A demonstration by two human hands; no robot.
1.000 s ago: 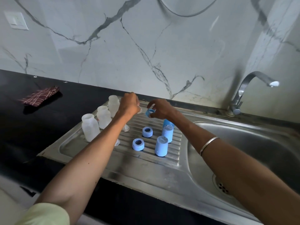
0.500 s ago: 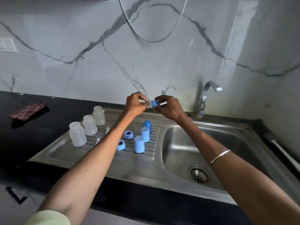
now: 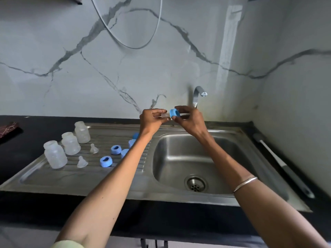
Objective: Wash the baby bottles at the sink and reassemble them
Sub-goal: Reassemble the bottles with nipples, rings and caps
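My right hand (image 3: 189, 120) pinches a blue screw ring (image 3: 174, 113) above the sink's back edge. My left hand (image 3: 152, 119) holds a clear teat (image 3: 165, 115) right against that ring. Three frosted bottles without tops (image 3: 55, 154) (image 3: 70, 143) (image 3: 82, 131) stand in a row on the left of the steel drainboard (image 3: 75, 178). Two clear teats (image 3: 82, 161) (image 3: 93, 148) lie beside them. Two more blue rings (image 3: 106, 161) (image 3: 116, 149) and blue caps (image 3: 132, 142), partly hidden by my left forearm, sit near the basin.
The steel basin (image 3: 188, 154) with its drain (image 3: 195, 183) lies under my right arm, and the tap (image 3: 198, 94) rises behind it. A long-handled brush (image 3: 279, 161) lies on the black counter at the right. A dark red cloth (image 3: 9, 127) lies far left.
Both hands lifted from the drainboard with the blue ring and the teat and now hold them together higher, over the sink's back edge. The view shifted right.
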